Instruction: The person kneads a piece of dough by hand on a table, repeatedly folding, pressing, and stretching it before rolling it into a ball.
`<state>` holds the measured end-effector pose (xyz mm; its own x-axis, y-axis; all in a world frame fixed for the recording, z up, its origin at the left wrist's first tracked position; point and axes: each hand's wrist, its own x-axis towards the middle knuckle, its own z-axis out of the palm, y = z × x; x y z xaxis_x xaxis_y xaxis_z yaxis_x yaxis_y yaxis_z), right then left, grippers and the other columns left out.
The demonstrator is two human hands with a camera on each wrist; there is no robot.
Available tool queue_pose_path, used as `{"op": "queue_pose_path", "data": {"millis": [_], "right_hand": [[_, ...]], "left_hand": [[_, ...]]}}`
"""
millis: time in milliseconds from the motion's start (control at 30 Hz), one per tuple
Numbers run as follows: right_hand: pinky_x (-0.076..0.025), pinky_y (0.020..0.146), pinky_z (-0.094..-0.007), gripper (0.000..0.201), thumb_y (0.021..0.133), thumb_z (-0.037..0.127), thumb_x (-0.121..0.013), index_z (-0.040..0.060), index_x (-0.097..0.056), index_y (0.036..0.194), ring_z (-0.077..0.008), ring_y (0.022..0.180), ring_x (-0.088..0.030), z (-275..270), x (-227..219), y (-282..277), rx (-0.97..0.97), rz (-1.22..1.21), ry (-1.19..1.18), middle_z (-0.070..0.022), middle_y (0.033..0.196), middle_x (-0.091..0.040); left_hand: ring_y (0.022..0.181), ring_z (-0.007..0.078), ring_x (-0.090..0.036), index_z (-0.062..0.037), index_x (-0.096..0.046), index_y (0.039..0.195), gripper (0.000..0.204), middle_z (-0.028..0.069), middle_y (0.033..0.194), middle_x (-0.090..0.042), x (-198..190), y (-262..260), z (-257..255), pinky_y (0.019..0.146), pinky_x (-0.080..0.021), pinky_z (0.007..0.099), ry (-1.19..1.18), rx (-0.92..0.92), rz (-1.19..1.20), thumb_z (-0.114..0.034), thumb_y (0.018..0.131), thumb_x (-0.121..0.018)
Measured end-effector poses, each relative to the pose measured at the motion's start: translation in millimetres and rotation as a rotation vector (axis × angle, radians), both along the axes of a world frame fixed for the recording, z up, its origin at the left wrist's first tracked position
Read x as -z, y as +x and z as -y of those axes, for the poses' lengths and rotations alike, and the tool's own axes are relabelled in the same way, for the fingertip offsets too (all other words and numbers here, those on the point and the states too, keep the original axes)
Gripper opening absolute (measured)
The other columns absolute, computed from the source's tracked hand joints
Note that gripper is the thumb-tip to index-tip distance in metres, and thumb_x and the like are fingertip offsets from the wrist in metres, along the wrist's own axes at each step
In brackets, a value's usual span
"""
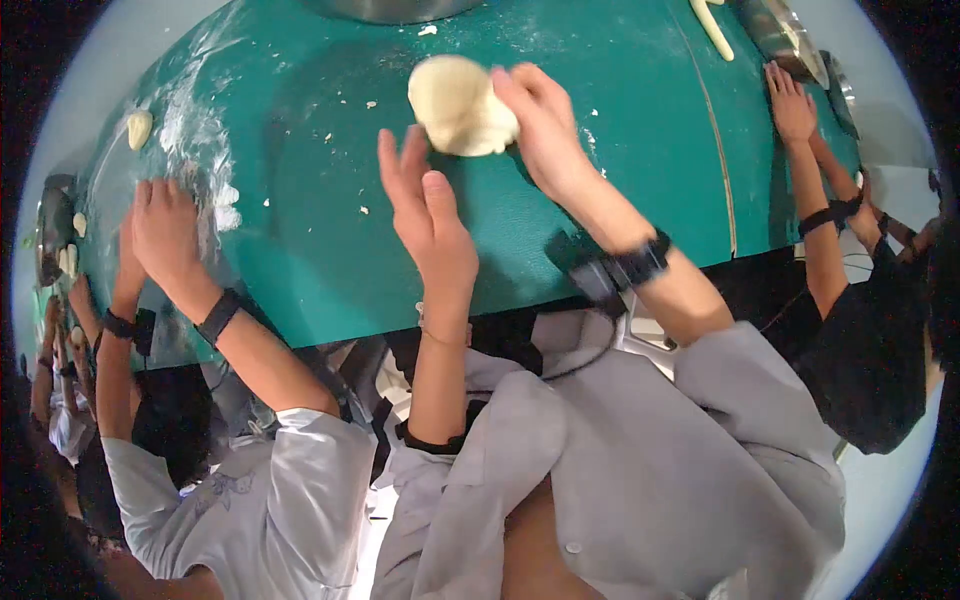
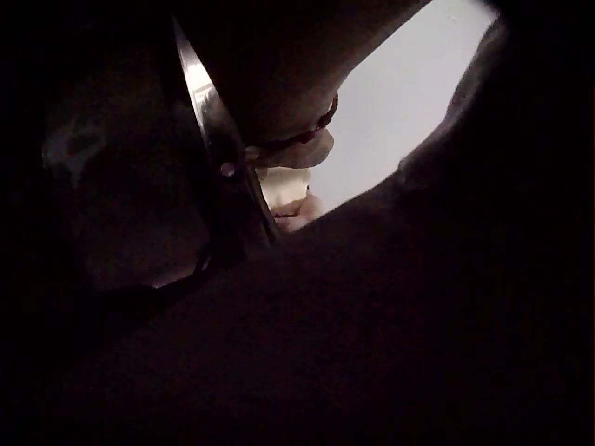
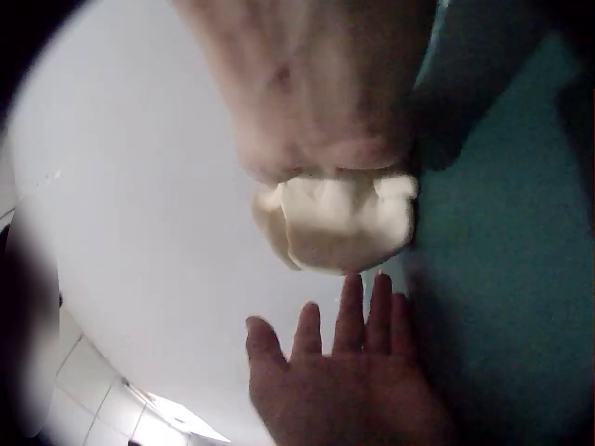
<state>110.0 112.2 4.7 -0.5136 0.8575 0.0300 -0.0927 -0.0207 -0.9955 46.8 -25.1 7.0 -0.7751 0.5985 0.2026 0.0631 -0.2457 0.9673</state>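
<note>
A flattened, pale piece of dough [image 1: 455,105] is held up over the green table, slightly blurred. My right hand [image 1: 547,128] grips its right edge, thumb on the near face. Just below and left of the dough, my left hand [image 1: 437,225] is spread with straight fingers, fingertips right at its lower edge. In the right wrist view the dough [image 3: 344,223] hangs folded from the right hand [image 3: 307,102], whose fingertips are hidden. Facing it there is the left palm [image 3: 344,390]. Dark cloth fills most of the left wrist view, around a bracelet [image 2: 296,141].
Flour and crumbs lie scattered on the green table [image 1: 330,240]. A metal bowl [image 1: 400,8] stands at the far edge, and a small dough lump [image 1: 139,128] lies at left. Other people's hands rest at left [image 1: 165,230] and right [image 1: 792,105], near a dough strip [image 1: 712,30].
</note>
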Motion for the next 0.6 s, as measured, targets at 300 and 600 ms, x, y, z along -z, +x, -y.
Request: {"op": "queue_pose_path", "data": {"millis": [300,600], "right_hand": [[-0.046,0.092,-0.0452,0.064,0.070,0.047,-0.076,0.0038,-0.060,0.115,-0.0403,0.107,-0.058,58,-59,4,-0.194,0.385,1.006,-0.0265,0.117,-0.059],[-0.044,0.069,-0.0407,0.028,0.067,0.025,-0.078,0.0069,-0.058,0.073,-0.0284,0.079,-0.053,44,-62,35,-0.350,0.481,1.065,-0.0077,0.083,-0.053]], "left_hand": [[0.111,0.0241,-0.056,-0.0025,-0.027,0.144,0.057,0.0167,0.121,-0.059,14,-1,-7,0.095,-0.044,0.0356,-0.174,0.036,-0.108,-0.037,0.101,-0.042],[0.100,0.0230,-0.062,0.0019,-0.047,0.128,0.039,0.0171,0.110,-0.063,6,-5,5,0.086,-0.050,0.0348,0.071,0.056,0.161,-0.026,0.103,-0.037]]}}
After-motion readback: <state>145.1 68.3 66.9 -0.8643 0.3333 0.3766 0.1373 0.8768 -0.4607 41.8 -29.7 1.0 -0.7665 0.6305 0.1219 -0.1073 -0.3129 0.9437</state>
